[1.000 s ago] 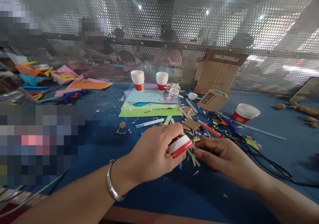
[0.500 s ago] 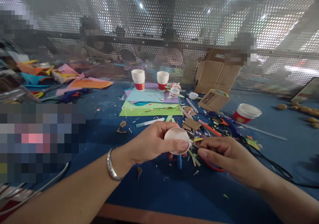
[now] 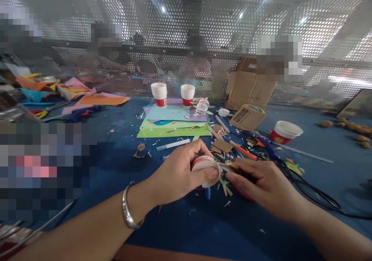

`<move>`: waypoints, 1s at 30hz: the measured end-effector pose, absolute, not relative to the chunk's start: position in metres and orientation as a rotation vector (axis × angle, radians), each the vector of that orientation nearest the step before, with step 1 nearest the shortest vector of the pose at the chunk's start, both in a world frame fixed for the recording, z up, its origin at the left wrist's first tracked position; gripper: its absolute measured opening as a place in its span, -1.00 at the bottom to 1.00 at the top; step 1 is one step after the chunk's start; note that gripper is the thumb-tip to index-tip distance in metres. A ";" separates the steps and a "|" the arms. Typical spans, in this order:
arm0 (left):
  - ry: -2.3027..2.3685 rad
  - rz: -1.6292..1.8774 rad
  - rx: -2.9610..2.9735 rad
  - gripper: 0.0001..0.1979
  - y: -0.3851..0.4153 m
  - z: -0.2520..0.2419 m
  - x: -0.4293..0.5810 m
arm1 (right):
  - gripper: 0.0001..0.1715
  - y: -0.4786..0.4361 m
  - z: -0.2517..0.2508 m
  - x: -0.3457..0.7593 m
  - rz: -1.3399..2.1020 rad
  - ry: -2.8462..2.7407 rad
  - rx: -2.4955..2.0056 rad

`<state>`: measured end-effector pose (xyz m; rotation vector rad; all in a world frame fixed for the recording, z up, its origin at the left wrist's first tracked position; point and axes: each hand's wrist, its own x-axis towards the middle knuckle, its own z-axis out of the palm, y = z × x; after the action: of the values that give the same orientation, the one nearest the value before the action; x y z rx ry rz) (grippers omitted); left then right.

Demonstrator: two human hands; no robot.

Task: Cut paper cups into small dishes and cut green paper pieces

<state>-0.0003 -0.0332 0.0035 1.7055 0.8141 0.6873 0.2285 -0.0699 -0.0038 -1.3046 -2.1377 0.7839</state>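
My left hand [image 3: 186, 168], with a silver bangle at the wrist, grips a short cut-down paper cup [image 3: 203, 161], white with red stripes. The thumb presses over its near side, and the fingers behind it are mostly hidden. Right beside it, my right hand [image 3: 258, 181] pinches a thin bladed tool [image 3: 225, 167] with a dark handle, largely covered by the fingers. The blade's tip meets the cup's right edge. Whether it is a knife or scissors I cannot make out. A red curved piece [image 3: 243, 193] shows below my right hand.
Coloured paper sheets [image 3: 174, 131] lie ahead, with stacked paper cups [image 3: 159, 94] behind them. Cardboard pieces [image 3: 222, 145], paper scraps, a marker [image 3: 173, 144] and a blue glue gun [image 3: 269, 146] with a black cable surround my hands. Another red-white cup [image 3: 286, 131] stands right.
My left hand has tilted the cut-down cup, so its striped side shows instead of its white round face. The blade stays at its right edge. The view has shifted slightly.
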 end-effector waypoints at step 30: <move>0.934 0.697 1.823 -0.82 -0.032 0.000 0.002 | -0.57 -0.067 -0.006 0.229 0.736 -2.148 -1.337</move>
<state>0.0021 -0.0320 0.0000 1.8234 0.9339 0.6969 0.2293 -0.0674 -0.0056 -1.3369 -2.1475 0.7357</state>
